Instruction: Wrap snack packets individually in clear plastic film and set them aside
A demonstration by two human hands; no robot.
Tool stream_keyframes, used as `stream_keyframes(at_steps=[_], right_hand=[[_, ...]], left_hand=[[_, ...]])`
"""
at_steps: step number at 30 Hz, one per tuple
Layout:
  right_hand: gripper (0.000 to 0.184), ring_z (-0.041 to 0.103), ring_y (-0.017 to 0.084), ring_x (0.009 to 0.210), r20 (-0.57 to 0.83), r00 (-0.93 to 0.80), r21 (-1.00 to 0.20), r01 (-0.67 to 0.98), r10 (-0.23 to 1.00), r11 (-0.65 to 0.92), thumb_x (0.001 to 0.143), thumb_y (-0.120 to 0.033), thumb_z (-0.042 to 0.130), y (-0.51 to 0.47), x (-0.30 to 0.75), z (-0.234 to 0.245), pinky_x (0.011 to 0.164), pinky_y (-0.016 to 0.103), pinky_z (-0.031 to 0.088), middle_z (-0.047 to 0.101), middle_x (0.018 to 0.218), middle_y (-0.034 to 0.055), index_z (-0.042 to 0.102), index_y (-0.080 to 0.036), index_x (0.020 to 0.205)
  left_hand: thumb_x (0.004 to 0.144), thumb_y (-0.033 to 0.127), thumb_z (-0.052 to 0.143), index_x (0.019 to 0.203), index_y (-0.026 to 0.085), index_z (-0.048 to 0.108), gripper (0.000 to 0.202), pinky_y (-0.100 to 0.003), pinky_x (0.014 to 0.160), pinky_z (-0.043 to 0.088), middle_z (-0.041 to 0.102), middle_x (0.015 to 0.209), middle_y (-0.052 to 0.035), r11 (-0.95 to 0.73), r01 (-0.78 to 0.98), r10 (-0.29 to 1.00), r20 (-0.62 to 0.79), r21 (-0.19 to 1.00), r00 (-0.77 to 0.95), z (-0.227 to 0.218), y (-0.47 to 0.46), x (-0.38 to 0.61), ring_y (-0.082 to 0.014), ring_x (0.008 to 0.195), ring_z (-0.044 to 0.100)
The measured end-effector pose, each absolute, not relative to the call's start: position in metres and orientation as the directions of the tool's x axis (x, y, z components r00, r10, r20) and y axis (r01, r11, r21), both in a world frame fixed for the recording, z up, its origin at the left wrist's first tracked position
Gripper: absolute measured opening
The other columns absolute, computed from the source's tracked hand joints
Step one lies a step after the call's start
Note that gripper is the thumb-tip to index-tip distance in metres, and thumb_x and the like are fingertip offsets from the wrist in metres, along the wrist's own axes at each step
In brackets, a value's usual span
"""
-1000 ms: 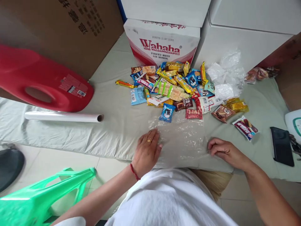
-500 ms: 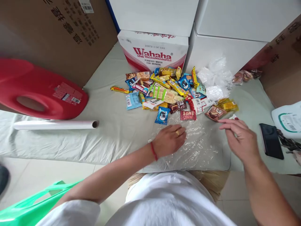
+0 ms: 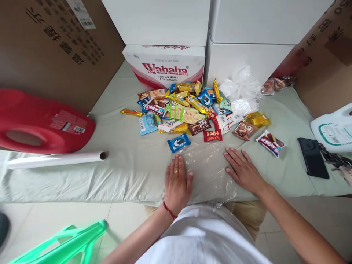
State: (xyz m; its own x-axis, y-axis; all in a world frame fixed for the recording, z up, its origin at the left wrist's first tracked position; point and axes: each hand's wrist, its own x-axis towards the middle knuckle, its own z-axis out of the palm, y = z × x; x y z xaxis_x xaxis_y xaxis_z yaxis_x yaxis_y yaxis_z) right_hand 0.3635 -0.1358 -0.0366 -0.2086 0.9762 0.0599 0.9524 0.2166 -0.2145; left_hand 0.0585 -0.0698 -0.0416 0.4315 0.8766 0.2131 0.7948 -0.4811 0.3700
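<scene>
A sheet of clear plastic film [image 3: 205,167] lies spread on the cloth-covered surface in front of me. My left hand [image 3: 177,181] rests flat on the film's left side, fingers stretched out. Just beyond its fingertips is a blue snack packet [image 3: 179,142]. On the film's right side my right hand [image 3: 243,170] lies palm down with fingers spread. A purple and white snack packet [image 3: 271,143] sits to the right of that hand, and a brown packet [image 3: 244,130] lies beyond it. Behind the film is a heap of small wrapped snacks [image 3: 184,110]. Neither hand holds anything.
Crumpled clear plastic [image 3: 243,91] lies right of the heap. A Wahaha carton [image 3: 167,68] and white boxes [image 3: 253,22] stand behind. At left are a red jug [image 3: 46,121] and a white roll [image 3: 57,159]; at right, a phone [image 3: 312,157] and white bottle [image 3: 334,128].
Both hands have opened and flattened onto the film, the right one moving inward. The purple and white packet, mostly hidden before, now shows at the right. The blue packet has turned and shifted left.
</scene>
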Motion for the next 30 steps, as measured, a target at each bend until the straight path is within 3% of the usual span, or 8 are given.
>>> stream_keyframes(at_steps=[6, 8, 12, 15, 19, 23, 26, 30], right_hand=[[0.056, 0.042, 0.030, 0.149, 0.207, -0.276, -0.315, 0.890, 0.939, 0.331, 0.104, -0.041, 0.050, -0.089, 0.391, -0.029, 0.123, 0.058, 0.033, 0.045, 0.161, 0.0151, 0.044, -0.022, 0.156], [0.055, 0.043, 0.029, 0.148, 0.225, -0.283, -0.334, 0.876, 0.932, 0.346, 0.104, -0.039, 0.050, -0.094, 0.384, -0.028, 0.123, 0.056, 0.033, 0.046, 0.160, 0.0151, 0.043, -0.021, 0.156], [0.051, 0.045, 0.030, 0.146, 0.157, -0.273, -0.353, 0.882, 0.949, 0.312, 0.106, -0.037, 0.047, -0.123, 0.366, -0.030, 0.122, 0.059, 0.031, 0.049, 0.158, 0.0118, 0.044, -0.026, 0.155], [0.046, 0.054, 0.031, 0.132, 0.258, -0.008, -0.401, 0.909, 0.966, 0.114, 0.106, -0.036, 0.044, -0.134, 0.363, -0.032, 0.113, 0.056, 0.041, 0.063, 0.140, 0.0148, 0.051, -0.023, 0.149], [0.043, 0.055, 0.035, 0.110, 0.262, 0.263, -0.341, 0.925, 0.929, -0.166, 0.099, -0.046, 0.054, -0.119, 0.368, -0.034, 0.101, 0.056, 0.044, 0.068, 0.106, 0.0163, 0.067, -0.016, 0.127], [0.025, 0.053, 0.032, 0.098, 0.190, 0.213, -0.412, 0.903, 0.958, -0.119, 0.096, -0.043, 0.059, -0.100, 0.367, -0.031, 0.092, 0.050, 0.046, 0.066, 0.094, 0.0112, 0.073, -0.022, 0.092], [0.020, 0.056, 0.029, 0.100, 0.188, 0.122, -0.525, 0.851, 0.975, -0.005, 0.097, -0.039, 0.058, -0.099, 0.368, -0.018, 0.092, 0.045, 0.047, 0.068, 0.097, 0.0089, 0.069, -0.024, 0.090], [0.019, 0.065, 0.023, 0.087, 0.082, 0.104, -0.635, 0.772, 0.991, -0.028, 0.100, -0.040, 0.055, -0.109, 0.381, 0.005, 0.082, 0.037, 0.051, 0.070, 0.095, 0.0054, 0.065, -0.024, 0.097]], left_hand=[[0.104, 0.030, 0.044, 0.130, 0.019, 0.067, 0.036, -0.051, 0.112, 0.045, 0.066, 0.140, -0.0129, -0.698, 0.588, 0.710, 0.291, 0.409, 0.641, -0.027, -0.024, 0.061, -0.0292, 0.138, 0.053], [0.103, 0.029, 0.044, 0.131, 0.019, 0.066, 0.037, -0.049, 0.115, 0.043, 0.064, 0.142, -0.0124, -0.741, 0.536, 0.656, 0.269, 0.404, 0.705, -0.027, -0.015, 0.067, -0.0275, 0.140, 0.052], [0.103, 0.027, 0.043, 0.148, 0.014, 0.051, 0.048, -0.056, 0.120, 0.036, 0.049, 0.158, -0.0170, -0.671, 0.655, 0.731, 0.158, 0.348, 0.664, -0.034, -0.034, 0.073, -0.0314, 0.149, 0.042], [0.102, 0.027, 0.045, 0.149, 0.014, 0.048, 0.049, -0.057, 0.121, 0.035, 0.045, 0.159, -0.0187, -0.661, 0.648, 0.745, 0.230, 0.380, 0.626, -0.031, -0.057, 0.068, -0.0315, 0.152, 0.035], [0.098, 0.023, 0.050, 0.135, 0.019, 0.059, 0.038, -0.054, 0.114, 0.043, 0.059, 0.143, -0.0169, -0.590, 0.644, 0.807, 0.382, 0.487, 0.451, -0.014, -0.044, 0.064, -0.0306, 0.142, 0.047], [0.087, 0.018, 0.057, 0.136, 0.021, 0.061, 0.049, -0.066, 0.120, 0.026, 0.042, 0.161, -0.0147, -0.644, 0.647, 0.760, 0.251, 0.408, 0.599, -0.004, 0.004, 0.081, -0.0394, 0.153, 0.028], [0.073, 0.014, 0.063, 0.111, 0.020, 0.071, 0.039, -0.071, 0.123, 0.009, 0.031, 0.168, -0.0106, -0.689, 0.604, 0.689, 0.104, 0.402, 0.717, -0.006, 0.028, 0.094, -0.0437, 0.157, 0.014], [0.073, 0.012, 0.059, 0.084, 0.020, 0.062, 0.015, -0.069, 0.124, 0.007, 0.060, 0.144, -0.0098, -0.662, 0.540, 0.680, 0.111, 0.520, 0.725, -0.006, 0.027, 0.092, -0.0380, 0.152, 0.031]])
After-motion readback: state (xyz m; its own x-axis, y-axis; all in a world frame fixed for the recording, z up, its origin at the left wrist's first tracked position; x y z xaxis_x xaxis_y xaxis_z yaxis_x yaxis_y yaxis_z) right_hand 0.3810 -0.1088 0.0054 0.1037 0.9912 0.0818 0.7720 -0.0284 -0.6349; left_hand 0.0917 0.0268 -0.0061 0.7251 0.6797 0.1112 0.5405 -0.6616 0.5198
